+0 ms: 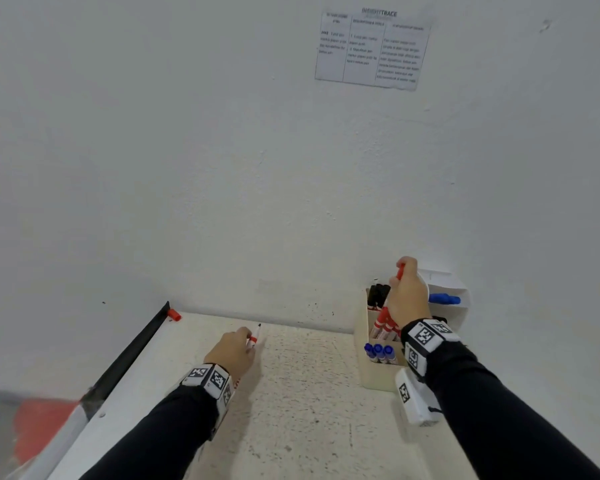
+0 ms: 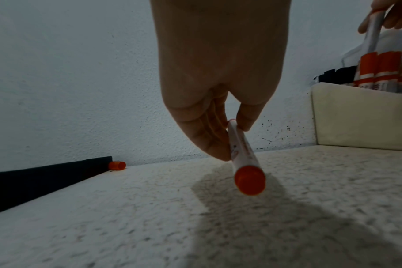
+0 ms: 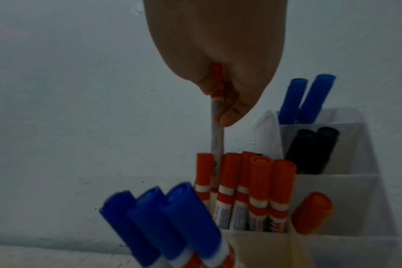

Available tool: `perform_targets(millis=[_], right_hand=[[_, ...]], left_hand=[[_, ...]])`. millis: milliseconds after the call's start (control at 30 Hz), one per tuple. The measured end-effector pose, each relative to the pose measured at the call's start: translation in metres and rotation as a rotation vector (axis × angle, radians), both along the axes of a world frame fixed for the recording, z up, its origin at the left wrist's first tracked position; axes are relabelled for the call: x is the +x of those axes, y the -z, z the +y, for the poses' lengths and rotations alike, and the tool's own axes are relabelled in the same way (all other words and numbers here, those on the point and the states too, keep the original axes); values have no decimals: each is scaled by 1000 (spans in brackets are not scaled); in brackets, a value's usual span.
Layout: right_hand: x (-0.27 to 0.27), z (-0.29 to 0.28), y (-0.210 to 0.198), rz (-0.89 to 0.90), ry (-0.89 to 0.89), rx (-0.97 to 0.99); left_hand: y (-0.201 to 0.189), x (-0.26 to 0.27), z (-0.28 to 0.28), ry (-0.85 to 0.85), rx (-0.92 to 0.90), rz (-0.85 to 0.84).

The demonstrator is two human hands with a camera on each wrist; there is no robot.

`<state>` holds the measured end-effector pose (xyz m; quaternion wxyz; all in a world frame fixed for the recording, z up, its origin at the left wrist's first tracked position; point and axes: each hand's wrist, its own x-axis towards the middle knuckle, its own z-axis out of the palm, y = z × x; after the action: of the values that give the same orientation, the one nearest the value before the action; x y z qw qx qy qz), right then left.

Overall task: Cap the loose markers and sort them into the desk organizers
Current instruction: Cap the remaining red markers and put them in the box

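While the left hand pinched an uncapped red marker, the right hand gripped a capped one.
A loose red cap lay at the tabletop's far left corner.

wall: pale, plain white, rising straight from the desk's far edge, with small dark specks low down near the far right corner
printed sheet: white paper stuck high on the wall, a table of small text under a heading; the text is too small to read
black strip: dark bar running along the desk's left edge
desk: speckled white top
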<state>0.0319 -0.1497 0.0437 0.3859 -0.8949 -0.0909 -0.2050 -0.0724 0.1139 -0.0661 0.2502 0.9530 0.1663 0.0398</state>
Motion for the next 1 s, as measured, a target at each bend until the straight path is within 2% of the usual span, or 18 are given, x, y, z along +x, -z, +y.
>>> perform_targets(millis=[67, 167, 233, 400, 633, 700, 767, 867, 900, 1000], right_hand=[[2, -8, 3, 63, -27, -10], [5, -11, 9, 134, -55, -127], [5, -11, 14, 136, -69, -159], [-2, -15, 17, 131, -70, -86], [-1, -1, 16, 119, -74, -295], [-1, 1, 15, 155, -73, -263], [1, 0, 11, 90, -49, -219], [-2, -3, -6, -114, -62, 101], [-5, -3, -12, -153, -76, 152], [-7, -5, -20, -158, -101, 130]], left_hand=[[-1, -6, -2, -4, -2, 0], [-1, -12, -2, -8, -11, 13], [0, -16, -2, -14, -19, 18], [1, -22, 0, -28, -46, 21], [4, -29, 7, -59, -73, 25], [5, -31, 7, -59, -81, 24], [6, -31, 8, -52, -88, 32], [6, -31, 10, -55, -94, 35], [6, -31, 11, -62, -93, 32], [5, -29, 12, -75, -106, 17]])
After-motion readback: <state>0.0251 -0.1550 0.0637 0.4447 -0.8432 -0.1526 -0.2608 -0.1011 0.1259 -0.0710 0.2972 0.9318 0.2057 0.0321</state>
